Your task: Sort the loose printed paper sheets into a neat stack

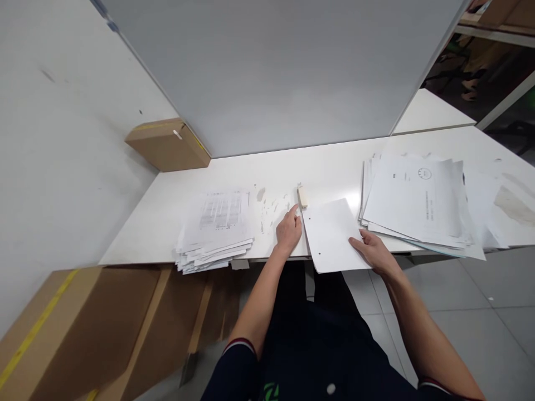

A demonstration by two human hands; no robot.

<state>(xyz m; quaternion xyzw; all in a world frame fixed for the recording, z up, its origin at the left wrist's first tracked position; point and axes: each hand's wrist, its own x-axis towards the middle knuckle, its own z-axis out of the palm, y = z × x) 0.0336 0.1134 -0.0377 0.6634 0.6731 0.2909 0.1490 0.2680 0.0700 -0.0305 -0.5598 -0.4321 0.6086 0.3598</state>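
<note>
A thin set of white paper sheets (pixel 334 236) lies at the desk's front edge, its lower corner reaching past the edge. Two small dark dots, like punched holes, show along its left margin. My right hand (pixel 373 250) grips the sheets at their lower right side, thumb on top. Beside the left margin is my left hand (pixel 289 231), its index finger stretched forward and the others partly curled; nothing shows in it. Just beyond that fingertip, at the sheets' upper left corner, lies a small cream-coloured object (pixel 302 197) that looks like a stapler.
On the left sits an uneven stack of printed papers (pixel 219 223). A larger stack of papers (pixel 413 195) lies on the right, overhanging the front edge. A cardboard box (pixel 169 146) stands at the back left, before a grey panel (pixel 288 78). Larger cardboard boxes (pixel 96 328) are below left.
</note>
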